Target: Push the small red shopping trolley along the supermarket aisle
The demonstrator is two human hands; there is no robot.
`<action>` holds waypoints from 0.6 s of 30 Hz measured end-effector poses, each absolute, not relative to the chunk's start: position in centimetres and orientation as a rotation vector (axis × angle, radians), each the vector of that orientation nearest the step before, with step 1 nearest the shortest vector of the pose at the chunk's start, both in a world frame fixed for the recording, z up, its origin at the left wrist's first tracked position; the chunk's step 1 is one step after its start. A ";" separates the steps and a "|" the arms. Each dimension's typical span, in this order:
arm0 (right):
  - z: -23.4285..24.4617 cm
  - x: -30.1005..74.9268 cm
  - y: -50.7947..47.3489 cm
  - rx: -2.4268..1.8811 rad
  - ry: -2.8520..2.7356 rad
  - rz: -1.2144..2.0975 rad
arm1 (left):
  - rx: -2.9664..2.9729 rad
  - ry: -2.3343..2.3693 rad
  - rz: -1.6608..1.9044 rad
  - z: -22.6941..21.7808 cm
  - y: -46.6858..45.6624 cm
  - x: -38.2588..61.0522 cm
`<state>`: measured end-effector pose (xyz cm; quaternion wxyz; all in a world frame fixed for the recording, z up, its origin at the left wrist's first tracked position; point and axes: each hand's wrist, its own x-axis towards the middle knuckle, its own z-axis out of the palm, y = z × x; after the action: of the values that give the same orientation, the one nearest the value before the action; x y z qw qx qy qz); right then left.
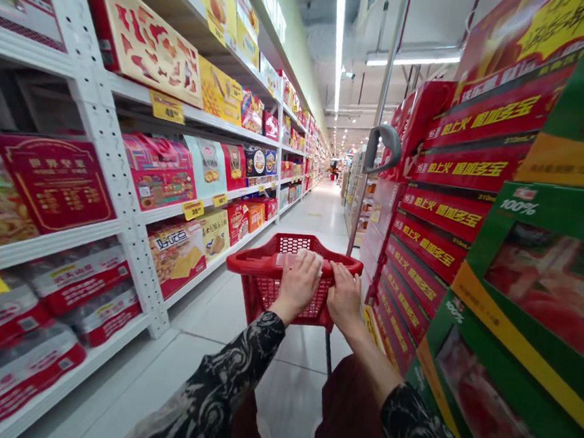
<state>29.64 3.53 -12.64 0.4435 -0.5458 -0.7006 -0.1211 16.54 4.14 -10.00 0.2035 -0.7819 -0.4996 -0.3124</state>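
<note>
A red plastic shopping cart [250, 263] stands right in front of me in the aisle. My left hand [297, 284] is closed over the middle of its handle, with a crumpled white tissue [320, 268] showing beyond the fingers. My right hand [345, 293] wraps around the right end of the same handle. Both hands are close together, with a small gap between them. The meshed basket is partly hidden behind my hands, so I cannot see all of its inside.
White metal shelving [129, 259] with boxed snacks and packs of bottles runs along the left. Stacked red drink cartons [431, 228] and green juice boxes [538, 268] rise close on the right. A metal pole [378, 104] with a grey loop stands beyond the cart. Tiled floor [316, 211] stretches ahead.
</note>
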 end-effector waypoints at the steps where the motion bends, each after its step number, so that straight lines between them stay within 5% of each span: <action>1: -12.7 29.7 3.6 -1.348 -1.737 -0.309 | -2.201 -1.366 -0.872 -10.0 4.1 16.9; 11: -12.7 29.4 3.4 -1.345 -1.733 -0.231 | -2.037 -1.589 -0.924 -10.2 3.9 9.6; 18: -12.7 29.3 3.3 -1.356 -1.746 -0.194 | -2.192 -1.447 -0.908 -9.8 4.2 15.3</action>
<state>29.28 3.25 -12.70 0.4449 -0.5473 -0.7045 -0.0783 15.32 4.17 -9.75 0.1804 -0.7758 -0.5121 -0.3214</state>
